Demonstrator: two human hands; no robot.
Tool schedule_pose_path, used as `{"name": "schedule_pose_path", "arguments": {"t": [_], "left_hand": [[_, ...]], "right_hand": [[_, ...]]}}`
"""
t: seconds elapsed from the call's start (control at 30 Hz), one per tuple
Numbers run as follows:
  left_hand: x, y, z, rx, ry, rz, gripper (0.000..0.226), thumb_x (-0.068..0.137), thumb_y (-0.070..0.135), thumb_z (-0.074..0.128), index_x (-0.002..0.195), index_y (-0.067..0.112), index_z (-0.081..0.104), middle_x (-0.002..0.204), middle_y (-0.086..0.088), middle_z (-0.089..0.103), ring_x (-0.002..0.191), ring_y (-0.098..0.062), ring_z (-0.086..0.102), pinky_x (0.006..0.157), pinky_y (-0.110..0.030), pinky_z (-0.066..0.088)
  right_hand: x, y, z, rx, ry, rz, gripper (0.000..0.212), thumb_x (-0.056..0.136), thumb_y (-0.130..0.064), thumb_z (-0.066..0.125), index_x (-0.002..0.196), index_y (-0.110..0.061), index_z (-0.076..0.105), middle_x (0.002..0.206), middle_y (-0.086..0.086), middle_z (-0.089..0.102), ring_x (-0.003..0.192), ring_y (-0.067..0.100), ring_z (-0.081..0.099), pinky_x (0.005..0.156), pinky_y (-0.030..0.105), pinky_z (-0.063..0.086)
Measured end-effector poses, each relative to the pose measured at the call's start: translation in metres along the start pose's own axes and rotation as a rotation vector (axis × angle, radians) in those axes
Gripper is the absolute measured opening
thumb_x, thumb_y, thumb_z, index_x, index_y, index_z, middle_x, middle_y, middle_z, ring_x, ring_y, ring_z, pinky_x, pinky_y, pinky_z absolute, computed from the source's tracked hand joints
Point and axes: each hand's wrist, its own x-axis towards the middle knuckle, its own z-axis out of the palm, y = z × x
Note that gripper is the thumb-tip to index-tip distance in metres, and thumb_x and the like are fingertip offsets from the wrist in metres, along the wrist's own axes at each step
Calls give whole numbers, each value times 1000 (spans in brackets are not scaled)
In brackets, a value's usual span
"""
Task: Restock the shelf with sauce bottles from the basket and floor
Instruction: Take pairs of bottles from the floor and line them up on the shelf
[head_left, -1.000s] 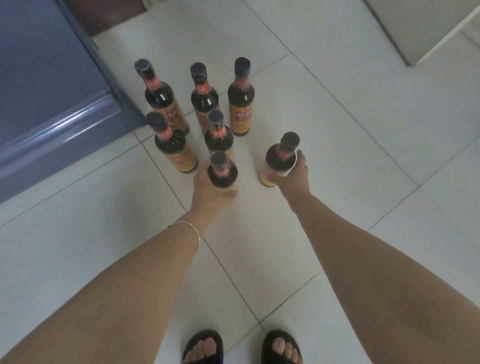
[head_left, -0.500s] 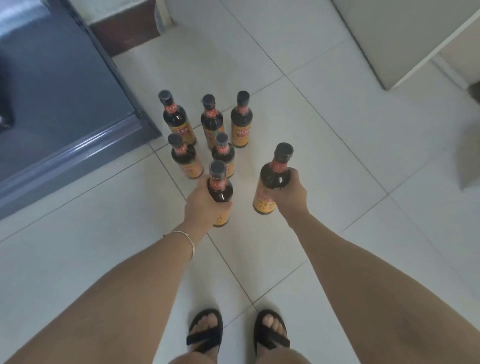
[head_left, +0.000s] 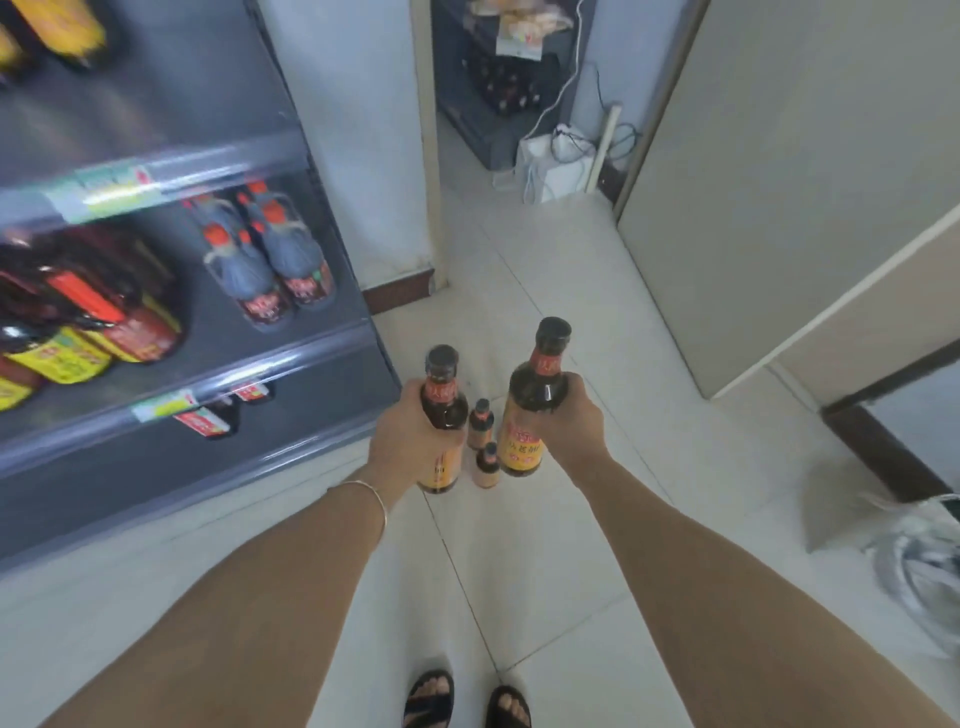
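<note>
Sauce bottles, one per hand: your left hand (head_left: 410, 431) wraps one bottle (head_left: 441, 415), your right hand (head_left: 563, 415) another (head_left: 530, 410), fingers curled tight around each, mid-frame, upright for the shelf (head_left: 218, 343) at left.

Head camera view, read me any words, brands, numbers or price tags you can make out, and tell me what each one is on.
No text reads clearly.
Bottle in the right hand: yellow label has red characters, too blurred to quote.
Bottle in the left hand: red neck band has print, unreadable.
Shelf-edge price tags: smeared by motion blur.
Shelf bottles: red labels, illegible.
Floor bottles: too small.
</note>
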Motion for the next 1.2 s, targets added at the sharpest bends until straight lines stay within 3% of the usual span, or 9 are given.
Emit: {"name": "schedule_pose_path", "arguments": {"t": [0.2,0.33,0.43,0.5,0.6,0.83,0.93,1.03,1.2], "left_hand": [[-30,77,-116,-28,139,62,60,65,27,77,117,20,49,114,-6,64,108,-28,59,93,-40,48],[-50,118,-189,-62,241,96,44,65,26,78,104,18,58,100,-3,67,101,-26,63,89,-39,50],[-61,137,-238,-50,321,64,54,64,33,78,110,19,53,102,-2,63,98,-26,60,87,-40,51],[-63,142,-268,-33,351,63,58,65,34,78,113,17,50,102,-2,62,95,-25,59,84,-38,51],[-56,142,-308,-67,419,41,57,65,34,78,111,17,50,99,-2,59,92,-23,57,80,-35,49],[-2,111,-394,-88,465,-2,61,63,31,80,115,16,50,110,-6,63,103,-28,59,89,-40,50],[30,99,-427,-75,481,0,59,63,28,80,112,16,50,108,-7,64,101,-28,60,83,-36,49],[57,90,-449,-79,505,11,64,62,27,81,116,17,48,109,-5,64,103,-28,61,85,-36,49],[93,77,-462,-137,546,-25,61,63,28,81,114,19,49,104,-3,63,100,-28,62,85,-37,51]], "right_hand": [[-25,-139,-37,-4,-71,-192,51,68,-28,75,111,-20,47,96,-4,60,92,20,60,79,35,52],[-39,-217,-49,-1,-108,-313,49,66,-30,77,107,-23,50,95,-4,61,90,19,59,77,34,51],[-43,-269,-42,16,-141,-391,41,63,-28,80,94,-29,52,88,-9,62,88,18,61,77,35,52],[-43,-299,-30,9,-178,-429,49,62,-29,80,104,-26,54,97,-4,65,92,19,62,81,38,54],[-37,-339,-1,-42,-196,-472,60,62,-34,78,114,-21,53,104,-1,66,96,21,62,84,40,53],[-6,-411,85,-97,-243,-523,61,63,-33,80,114,-19,48,100,-2,62,92,18,60,72,28,47],[13,-435,121,-103,-246,-546,61,63,-31,81,113,-19,49,99,-2,62,94,19,60,79,32,51],[35,-451,149,-99,-242,-530,60,61,-31,81,111,-19,50,101,0,64,94,20,61,83,36,53],[68,-473,183,-95,-252,-512,61,61,-35,81,111,-21,49,98,-5,61,93,18,61,76,31,50]]}}
